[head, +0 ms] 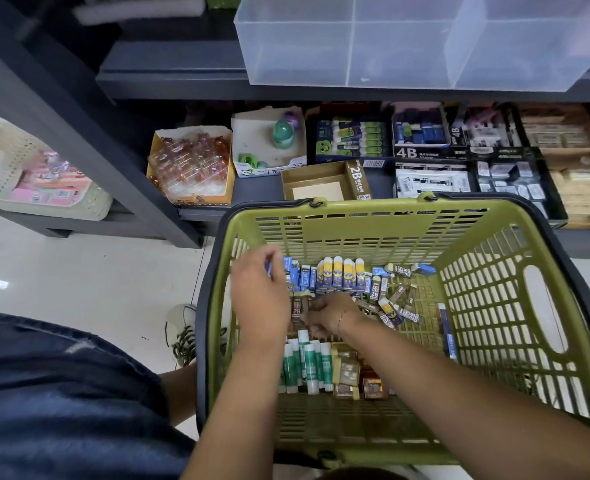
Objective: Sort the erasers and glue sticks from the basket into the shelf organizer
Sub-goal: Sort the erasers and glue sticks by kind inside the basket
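Hands: left (259, 296) grips blue eraser (287, 266) | right (328, 314) seemingly pinches 2B eraser (297, 308) | basket (355, 210) fronts shelf (262, 189)

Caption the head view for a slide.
Left hand and right hand pick among erasers in green basket; green-white glue sticks lie nearer the person.

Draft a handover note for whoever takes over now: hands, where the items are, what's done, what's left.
Left hand: inside the green plastic basket, seems to pinch a blue-sleeved eraser.
Right hand: grips a brown 2B-sleeved eraser.
Green-and-white glue sticks, yellow-capped glue sticks and loose erasers all lie in the basket.
Done: nothing visible; the clear plastic shelf organizer looks empty.
Left: all the sorting.
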Available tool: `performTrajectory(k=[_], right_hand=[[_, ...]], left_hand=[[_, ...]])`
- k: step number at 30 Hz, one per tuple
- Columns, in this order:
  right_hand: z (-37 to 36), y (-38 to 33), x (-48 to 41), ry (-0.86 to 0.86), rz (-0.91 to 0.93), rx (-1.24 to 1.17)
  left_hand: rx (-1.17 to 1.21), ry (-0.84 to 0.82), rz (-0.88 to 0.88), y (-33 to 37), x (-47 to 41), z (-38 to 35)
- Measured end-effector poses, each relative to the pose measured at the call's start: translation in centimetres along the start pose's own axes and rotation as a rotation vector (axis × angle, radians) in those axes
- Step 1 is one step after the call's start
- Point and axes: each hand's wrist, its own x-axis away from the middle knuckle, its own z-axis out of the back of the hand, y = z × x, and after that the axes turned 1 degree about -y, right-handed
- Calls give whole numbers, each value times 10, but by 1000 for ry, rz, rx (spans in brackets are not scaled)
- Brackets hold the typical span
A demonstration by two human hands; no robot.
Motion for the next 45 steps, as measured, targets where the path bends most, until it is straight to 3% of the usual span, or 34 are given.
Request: performTrajectory(k=[1, 3, 7, 12, 17, 21, 23, 27, 28, 30, 33, 35, 39, 45], right_hand=[[-4, -3, -3, 9, 3, 4], [-10, -9, -6, 21, 12, 47], [-17, -13, -12, 41, 73, 185], [-7, -6, -3, -51, 170, 262], [64, 11, 19, -219, 56, 177], [148, 36, 19, 3, -12, 2], [168, 49, 8, 195, 5, 107], [153, 60, -2, 283, 109, 308], [143, 61, -3, 278, 102, 383], [126, 66, -9, 321, 57, 519], [114, 68, -13, 423, 34, 720], [111, 67, -14, 427, 23, 814], [101, 74, -15, 349, -41, 991], [104, 82, -15, 409, 49, 869]], left_hand=[[-65, 121, -76, 3, -11, 10], [-165, 274, -39, 0, -28, 27], [-202, 69, 232, -18, -33, 35], [-151, 35, 243, -18, -34, 35], [-177, 57, 221, -21, -34, 32], [-220, 81, 212, -24, -35, 29], [-254, 115, 204, -22, -34, 27], [-104, 305, -139, 4, -21, 9], [-69, 255, -211, 13, -13, -1], [-8, -26, -246, 23, 6, -23], [24, -629, -43, 11, 34, -52], [-34, -882, 113, -4, 44, -61], [-53, -1047, 232, -20, 53, -69], [-142, -1221, 188, -29, 62, -77]])
